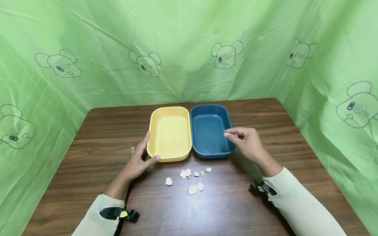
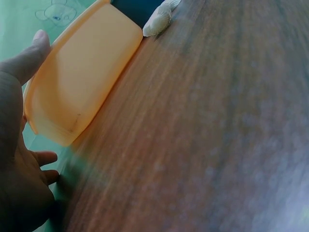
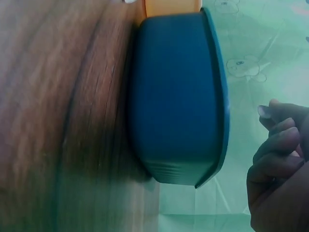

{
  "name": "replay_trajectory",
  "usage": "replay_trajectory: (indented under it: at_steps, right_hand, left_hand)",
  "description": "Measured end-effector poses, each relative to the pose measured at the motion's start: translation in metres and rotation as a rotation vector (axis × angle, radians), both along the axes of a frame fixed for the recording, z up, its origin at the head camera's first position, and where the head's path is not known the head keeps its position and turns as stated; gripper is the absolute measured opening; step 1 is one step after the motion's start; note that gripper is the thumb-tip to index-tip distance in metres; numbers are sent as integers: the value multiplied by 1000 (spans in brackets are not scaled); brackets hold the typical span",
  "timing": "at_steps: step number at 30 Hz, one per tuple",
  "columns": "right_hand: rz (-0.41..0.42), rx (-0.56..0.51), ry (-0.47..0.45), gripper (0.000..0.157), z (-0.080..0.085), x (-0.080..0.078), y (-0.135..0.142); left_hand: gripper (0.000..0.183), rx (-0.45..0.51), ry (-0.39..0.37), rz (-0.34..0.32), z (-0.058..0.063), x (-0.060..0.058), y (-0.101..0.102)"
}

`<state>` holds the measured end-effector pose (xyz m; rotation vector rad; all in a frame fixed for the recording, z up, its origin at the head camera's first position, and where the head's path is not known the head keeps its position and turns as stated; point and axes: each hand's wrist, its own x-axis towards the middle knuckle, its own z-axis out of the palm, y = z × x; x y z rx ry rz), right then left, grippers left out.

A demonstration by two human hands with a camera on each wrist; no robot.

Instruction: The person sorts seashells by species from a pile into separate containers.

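My left hand [image 1: 138,163] touches the near left corner of the yellow tray [image 1: 183,156], thumb at the near rim and fingers along the left side. In the left wrist view, the thumb [image 2: 34,55] lies at the rim while some other fingers stand clear of the wall. My right hand [image 1: 246,141] is raised over the right rim of the blue tray [image 1: 210,131], thumb and forefinger brought together. A pale spot shows at the thumb tip [image 3: 264,112]; whether it is a nail or something held is unclear. Several small whitish shells [image 1: 192,190] lie in front of the trays.
Both trays stand side by side on a dark wooden table [image 1: 112,131]; no contents show in either. Green cloth [image 1: 183,39] with bear-head drawings hangs at the back and sides. A black wrist strap [image 1: 112,213] sits on the left sleeve, another on the right.
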<state>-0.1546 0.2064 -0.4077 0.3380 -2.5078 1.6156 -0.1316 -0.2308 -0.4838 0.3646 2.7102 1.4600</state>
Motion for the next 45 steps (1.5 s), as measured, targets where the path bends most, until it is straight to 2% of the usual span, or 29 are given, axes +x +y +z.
replay_trajectory:
  at_steps: [4,10,21,38,45]
  right_hand:
    - [-28,-29,8,18,-3,-5,0]
    - [-40,-40,6,21,-2,-5,1]
    - [-8,-56,-38,19,1,2,-4]
    - [134,-51,-77,19,1,32,-30]
    - [249,-69,-93,21,-2,44,-41]
  left_hand:
    - [111,-10,-1,-6,-1,-1,0]
    - [111,-8,1,3,-2,-1,-1]
    - [110,-5,0,11,0,1,-2]
    - [110,-15,5,21,1,1,-1]
    - [111,-26,0,24,2,2,0]
